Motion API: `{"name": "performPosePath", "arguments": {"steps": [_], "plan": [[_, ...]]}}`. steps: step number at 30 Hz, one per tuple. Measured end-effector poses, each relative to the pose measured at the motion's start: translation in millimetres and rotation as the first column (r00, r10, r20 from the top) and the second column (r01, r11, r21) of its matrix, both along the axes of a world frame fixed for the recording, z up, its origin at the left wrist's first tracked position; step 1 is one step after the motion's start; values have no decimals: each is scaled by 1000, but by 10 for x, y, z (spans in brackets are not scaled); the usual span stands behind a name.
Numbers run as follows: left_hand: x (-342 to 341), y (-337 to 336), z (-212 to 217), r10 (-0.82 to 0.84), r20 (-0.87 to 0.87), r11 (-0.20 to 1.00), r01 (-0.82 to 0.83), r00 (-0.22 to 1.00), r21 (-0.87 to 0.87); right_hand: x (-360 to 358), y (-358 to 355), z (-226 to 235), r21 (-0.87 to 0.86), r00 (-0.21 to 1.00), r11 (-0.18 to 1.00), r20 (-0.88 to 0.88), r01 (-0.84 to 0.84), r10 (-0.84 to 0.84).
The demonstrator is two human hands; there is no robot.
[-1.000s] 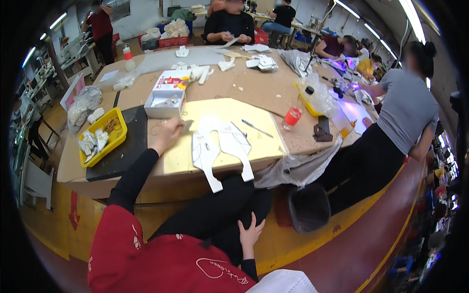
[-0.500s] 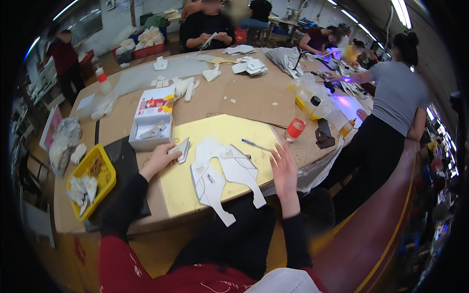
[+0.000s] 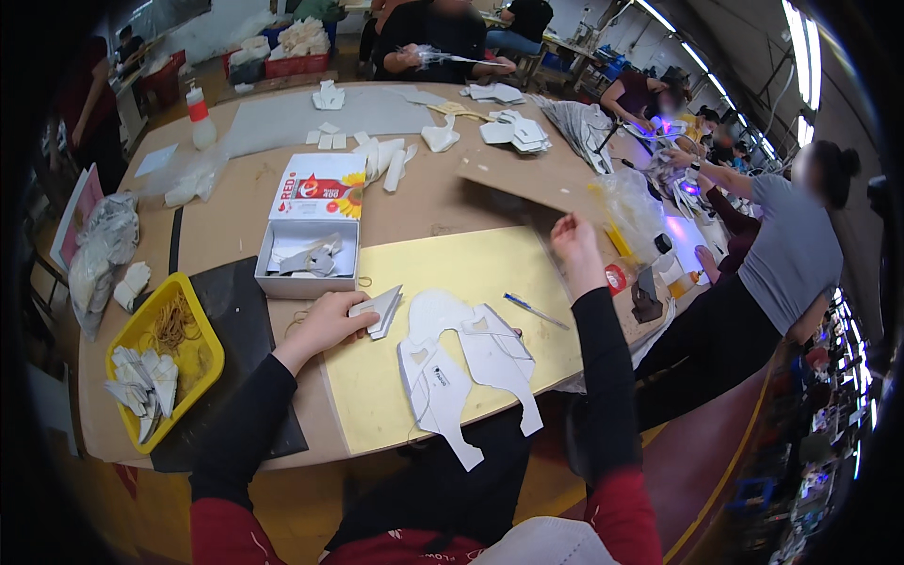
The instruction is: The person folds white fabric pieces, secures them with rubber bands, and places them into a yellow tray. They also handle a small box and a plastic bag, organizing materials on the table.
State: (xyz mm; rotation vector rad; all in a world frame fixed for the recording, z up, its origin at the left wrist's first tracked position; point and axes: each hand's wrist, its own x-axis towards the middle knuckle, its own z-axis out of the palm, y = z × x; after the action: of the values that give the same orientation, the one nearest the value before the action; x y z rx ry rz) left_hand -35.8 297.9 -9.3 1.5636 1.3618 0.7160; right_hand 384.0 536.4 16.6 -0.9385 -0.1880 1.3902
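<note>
My left hand [image 3: 331,326] is closed on a small stack of white and grey pointed pieces [image 3: 383,309] over the yellow board's left part. The near edge of a brown cardboard sheet [image 3: 513,185] is pinched in my right hand [image 3: 577,252], and the sheet is tilted up off the table. Between my arms, a white cut-out piece [image 3: 433,377] with two long legs, like a shoe upper, lies on the yellow board [image 3: 377,414]. Its leg ends hang over the near edge. A blue pen [image 3: 537,312] rests to its right.
Left of the board stand an open box [image 3: 308,284] of grey-white pieces and a yellow basket [image 3: 218,363] with rubber bands and white pieces. A bottle [image 3: 201,122] stands far left; white stacks [image 3: 516,132] lie farther back. A co-worker [image 3: 786,226] leans over the table at right.
My right hand has moved from above the pen to the cardboard, taken its near edge and raised it. My left hand still holds the pointed pieces. The view has shifted slightly.
</note>
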Motion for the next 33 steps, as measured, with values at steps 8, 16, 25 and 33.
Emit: {"name": "performPosePath", "arguments": {"steps": [8,16,25,33], "plan": [[-38,-29,35,19,-59,999,-17,998,29,18,134,672,152,969,982,200,116,-146],[-85,-28,-60,10,-35,998,-8,999,63,-296,-915,-70,-196,889,868,-102,-457,446],[53,19,-198,95,-289,928,20,953,371,-1174,-1691,393,-45,411,635,727,-771,550],[47,-118,-72,90,-249,952,-10,964,305,-2802,-1629,525,-85,-266,430,886,-899,-380]]}}
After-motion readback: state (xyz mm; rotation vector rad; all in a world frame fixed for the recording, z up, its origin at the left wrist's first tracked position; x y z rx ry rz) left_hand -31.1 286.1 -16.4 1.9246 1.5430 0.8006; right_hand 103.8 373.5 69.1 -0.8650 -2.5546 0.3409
